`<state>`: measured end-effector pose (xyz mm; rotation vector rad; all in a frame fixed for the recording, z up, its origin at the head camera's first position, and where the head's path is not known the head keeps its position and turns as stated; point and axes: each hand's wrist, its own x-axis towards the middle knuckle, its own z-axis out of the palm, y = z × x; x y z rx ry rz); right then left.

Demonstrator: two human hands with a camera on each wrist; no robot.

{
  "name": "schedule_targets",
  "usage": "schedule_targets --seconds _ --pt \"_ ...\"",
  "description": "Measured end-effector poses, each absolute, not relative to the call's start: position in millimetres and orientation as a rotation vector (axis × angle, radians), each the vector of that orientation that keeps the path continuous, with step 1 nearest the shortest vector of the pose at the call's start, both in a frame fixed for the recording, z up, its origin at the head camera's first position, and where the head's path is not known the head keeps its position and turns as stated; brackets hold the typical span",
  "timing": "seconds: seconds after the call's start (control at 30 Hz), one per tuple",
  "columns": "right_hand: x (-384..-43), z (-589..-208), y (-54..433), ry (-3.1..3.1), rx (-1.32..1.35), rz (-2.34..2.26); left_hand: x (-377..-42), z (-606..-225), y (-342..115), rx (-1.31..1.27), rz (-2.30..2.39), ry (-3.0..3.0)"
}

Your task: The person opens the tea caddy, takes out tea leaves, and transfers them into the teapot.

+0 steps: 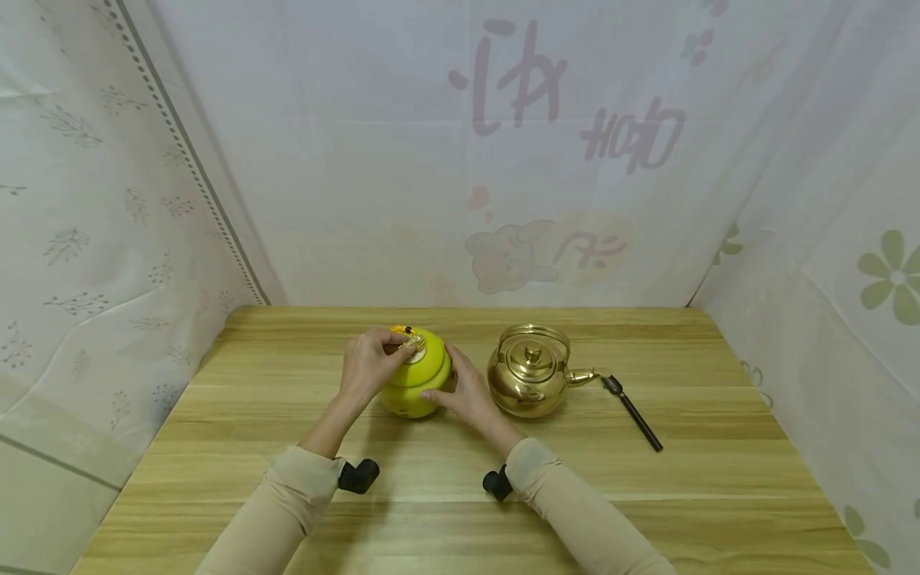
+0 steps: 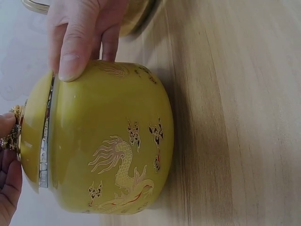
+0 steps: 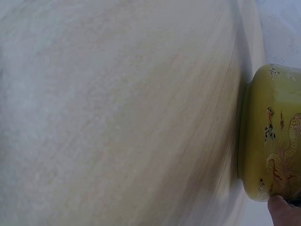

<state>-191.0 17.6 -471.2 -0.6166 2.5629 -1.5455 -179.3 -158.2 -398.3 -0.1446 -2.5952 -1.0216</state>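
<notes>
A yellow lidded jar with a gold dragon design stands upright on the table. My left hand pinches the ornate gold knob on top of its lid. In the left wrist view the lid sits a little tilted, and a silvery band shows in the gap beneath it, wider on one side. My right hand holds the jar's right side, thumb in front and fingers behind. Only part of the jar's body and a bit of that hand appear in the right wrist view.
Right of the jar stands a shiny gold teapot with its lid on, its spout pointing right. A dark-handled small tool, perhaps a tea scoop, lies beyond the spout. The wooden table meets a printed cloth backdrop.
</notes>
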Motion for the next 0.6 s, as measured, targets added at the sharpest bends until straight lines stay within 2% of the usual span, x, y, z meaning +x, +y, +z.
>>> schedule_targets --seconds 0.6 --pt "-190.6 -469.7 17.9 2.574 -0.637 -1.557 -179.0 -407.3 -156.0 -0.11 -1.064 -2.552"
